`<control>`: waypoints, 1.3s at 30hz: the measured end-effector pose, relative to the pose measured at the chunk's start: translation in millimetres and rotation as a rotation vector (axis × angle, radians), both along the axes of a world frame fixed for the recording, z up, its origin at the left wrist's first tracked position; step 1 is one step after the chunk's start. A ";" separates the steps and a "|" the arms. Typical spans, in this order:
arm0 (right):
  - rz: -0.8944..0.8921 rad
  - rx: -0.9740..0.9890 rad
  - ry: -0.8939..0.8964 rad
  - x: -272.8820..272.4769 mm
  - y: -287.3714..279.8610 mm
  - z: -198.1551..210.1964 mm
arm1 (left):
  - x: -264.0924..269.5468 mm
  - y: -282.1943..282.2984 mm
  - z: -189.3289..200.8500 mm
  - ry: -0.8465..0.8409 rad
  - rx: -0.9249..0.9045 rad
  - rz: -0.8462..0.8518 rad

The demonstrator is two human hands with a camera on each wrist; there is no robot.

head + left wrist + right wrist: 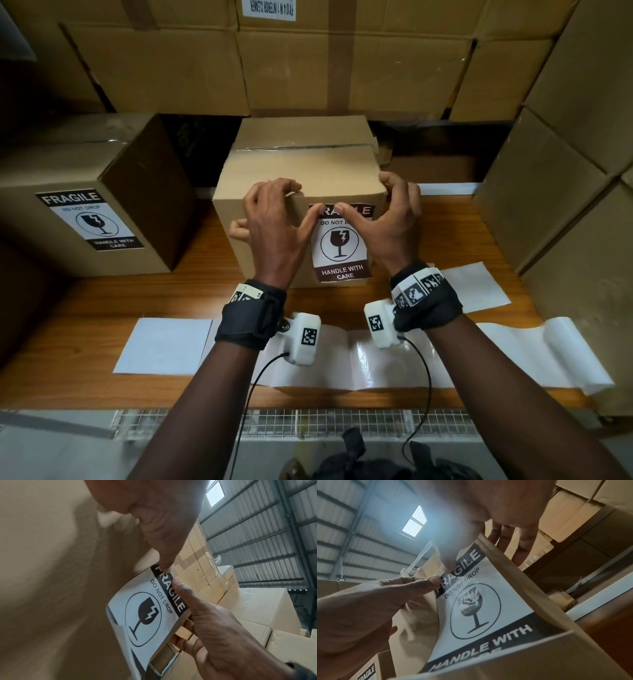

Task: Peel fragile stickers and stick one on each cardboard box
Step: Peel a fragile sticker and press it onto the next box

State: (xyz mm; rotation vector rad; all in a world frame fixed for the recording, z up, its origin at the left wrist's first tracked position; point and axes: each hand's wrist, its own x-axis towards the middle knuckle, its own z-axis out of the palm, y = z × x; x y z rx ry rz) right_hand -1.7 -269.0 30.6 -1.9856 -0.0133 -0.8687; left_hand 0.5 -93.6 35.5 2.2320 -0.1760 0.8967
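Note:
A cardboard box (298, 161) stands in the middle of the wooden table (102, 301). A white and black fragile sticker (340, 246) lies on its front face, near the right edge. My left hand (274, 222) and right hand (390, 219) meet at the sticker's top band, both thumbs pressing on the word FRAGILE. The other fingers rest over the box's top edge. The left wrist view shows the sticker (149, 609) with its lower end slightly lifted from the cardboard. In the right wrist view, thumbs touch the sticker (488, 601). A second box (102, 192) at left carries its own fragile sticker (90, 219).
A long glossy backing strip (445, 356) lies along the table's front edge, with a white sheet (164, 342) at its left and another white sheet (476, 284) behind my right wrist. Stacked cardboard boxes (565, 171) wall in the back and right side.

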 end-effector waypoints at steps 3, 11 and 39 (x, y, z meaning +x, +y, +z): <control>-0.008 -0.016 -0.010 2.3 -2.0 -2.9 | 0.1 -0.3 -0.1 -0.011 0.012 -0.016; -0.019 -0.054 -0.027 5.0 -11.2 -4.7 | 2.5 -1.6 0.2 -0.031 0.032 -0.030; 0.061 -0.398 -0.035 14.2 -29.7 -22.4 | 8.2 17.3 -16.8 -0.114 0.169 -0.092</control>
